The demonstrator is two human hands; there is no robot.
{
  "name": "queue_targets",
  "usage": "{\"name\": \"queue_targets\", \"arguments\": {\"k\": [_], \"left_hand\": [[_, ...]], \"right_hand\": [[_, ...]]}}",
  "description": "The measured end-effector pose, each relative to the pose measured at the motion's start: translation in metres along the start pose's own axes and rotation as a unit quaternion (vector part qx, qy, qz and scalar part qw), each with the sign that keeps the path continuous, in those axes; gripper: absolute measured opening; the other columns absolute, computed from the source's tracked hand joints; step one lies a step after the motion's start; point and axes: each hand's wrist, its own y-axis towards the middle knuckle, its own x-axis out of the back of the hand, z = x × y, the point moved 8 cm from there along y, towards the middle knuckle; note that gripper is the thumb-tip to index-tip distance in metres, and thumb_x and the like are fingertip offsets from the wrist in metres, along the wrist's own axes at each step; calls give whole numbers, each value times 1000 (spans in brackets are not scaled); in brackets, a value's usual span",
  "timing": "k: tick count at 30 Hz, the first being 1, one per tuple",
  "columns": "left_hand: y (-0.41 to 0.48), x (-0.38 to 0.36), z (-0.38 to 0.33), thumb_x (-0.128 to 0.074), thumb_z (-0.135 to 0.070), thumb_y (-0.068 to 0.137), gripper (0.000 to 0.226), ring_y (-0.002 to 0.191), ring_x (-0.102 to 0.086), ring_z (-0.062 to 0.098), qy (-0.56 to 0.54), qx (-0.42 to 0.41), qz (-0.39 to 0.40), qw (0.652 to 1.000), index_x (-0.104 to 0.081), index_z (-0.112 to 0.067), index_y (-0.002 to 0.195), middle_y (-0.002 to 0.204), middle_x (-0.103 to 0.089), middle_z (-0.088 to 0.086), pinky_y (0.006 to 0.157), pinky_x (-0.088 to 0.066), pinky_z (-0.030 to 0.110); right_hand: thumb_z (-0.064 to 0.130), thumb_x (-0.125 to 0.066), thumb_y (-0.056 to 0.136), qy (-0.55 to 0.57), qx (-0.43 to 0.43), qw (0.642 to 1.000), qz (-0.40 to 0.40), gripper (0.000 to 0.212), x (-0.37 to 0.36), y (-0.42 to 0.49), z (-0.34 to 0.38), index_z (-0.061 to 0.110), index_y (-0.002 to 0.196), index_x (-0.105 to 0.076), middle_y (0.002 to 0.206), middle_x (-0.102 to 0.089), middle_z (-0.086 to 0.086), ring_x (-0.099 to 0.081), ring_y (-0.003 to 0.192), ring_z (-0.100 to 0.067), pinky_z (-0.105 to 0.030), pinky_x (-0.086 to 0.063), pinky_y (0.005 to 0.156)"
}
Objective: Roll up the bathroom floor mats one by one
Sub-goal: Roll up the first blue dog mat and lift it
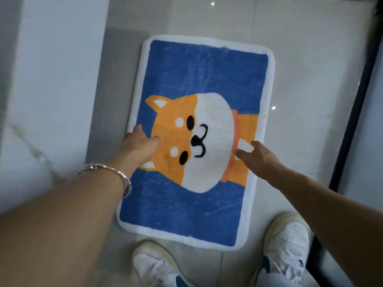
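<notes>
Left grip (pixel 141 142) and right grip (pixel 260 157) are hovering open, holding nothing, over the flat dog mat (pixel 207 69), frame centre.

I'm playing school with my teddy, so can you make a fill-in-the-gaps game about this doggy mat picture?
1. The dog mat is coloured ____ around the dog.
2. The dog mat lies ____ on the tiled floor, not rolled yet.
3. The silver bracelet sits on the ____ wrist.
4. The left hand and the right hand reach out with straight fingers and hold ____.

Missing words: blue; flat; left; nothing.
</notes>
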Motion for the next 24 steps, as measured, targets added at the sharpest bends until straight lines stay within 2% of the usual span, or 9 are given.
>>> {"name": "queue_targets", "arguments": {"k": [2, 4, 7, 9, 13, 15, 16, 20, 24], "left_hand": [[17, -6, 12, -57, -50, 82, 80, 109, -56, 31, 6, 36, -2, 999, -17, -27, 147, 139, -45, 8, 86, -51, 41], [33, -12, 26, -59, -51, 83, 92, 127, -43, 34, -6, 80, 12, 997, 0, -28, 150, 151, -27, 9, 97, -45, 46], [46, -21, 33, -61, -48, 85, 102, 136, -32, 32, -12, 104, 19, 994, 15, -27, 149, 156, -14, 10, 101, -38, 47], [53, -25, 32, -61, -47, 86, 103, 136, -31, 31, -12, 109, 4, 994, 19, -27, 148, 157, -10, 10, 101, -38, 45], [65, -13, 37, -70, -54, 73, 114, 135, -31, 35, -32, 146, -63, 987, 9, -24, 150, 153, -11, 17, 103, -37, 45], [71, -7, 45, -77, -71, 43, 129, 124, -45, 36, -65, 169, -56, 982, -20, -18, 146, 144, -35, 18, 99, -44, 48], [74, -3, 47, -78, -72, 38, 125, 116, -52, 35, -71, 163, -54, 983, -34, -12, 138, 135, -46, 17, 94, -48, 47], [54, 5, 12, -65, -29, 84, 46, 104, -60, 36, -51, 79, -68, 993, -56, -1, 119, 119, -61, 19, 90, -50, 42], [3, 4, -54, -44, -20, 92, 19, 97, -55, 34, -49, 10, -97, 994, -52, -5, 100, 108, -57, 18, 82, -43, 35]], "right_hand": [[42, -52, 93, 33, -20, 999, -27, 64, -3, 19, -9, 13, 145, -27, 142, -37, -13, -49, 119, -33, -34, -41, 81], [41, -55, 91, 46, -41, 996, -61, 61, -3, 32, -17, 13, 140, -30, 136, -35, -13, -50, 115, -36, -39, -46, 84], [37, -64, 85, 57, -57, 988, -135, 63, 1, 43, -24, 13, 132, -31, 130, -33, -14, -44, 117, -38, -50, -45, 95], [35, -69, 82, 67, -70, 982, -160, 68, 2, 46, -29, 13, 132, -28, 130, -33, -15, -40, 120, -38, -50, -43, 97], [36, -70, 80, 90, -83, 981, -150, 61, 2, 52, -35, 11, 123, -35, 124, -46, -14, -49, 113, -35, -49, -47, 92], [33, -61, 86, 70, -69, 987, -129, 43, 4, 53, -33, 8, 117, -44, 118, -52, -13, -54, 103, -33, -44, -50, 85], [30, -56, 89, 77, -54, 988, -123, 34, 6, 55, -32, 9, 114, -47, 113, -54, -11, -55, 96, -30, -40, -50, 78], [20, -45, 97, 128, 4, 985, -117, 7, 17, 44, -14, 13, 99, -43, 81, -49, 2, -49, 66, -13, -24, -38, 50], [16, -43, 96, 152, 60, 979, -124, 7, 39, 7, 26, 9, 95, -41, 76, -53, -4, -54, 64, -22, -32, -48, 51]]}}
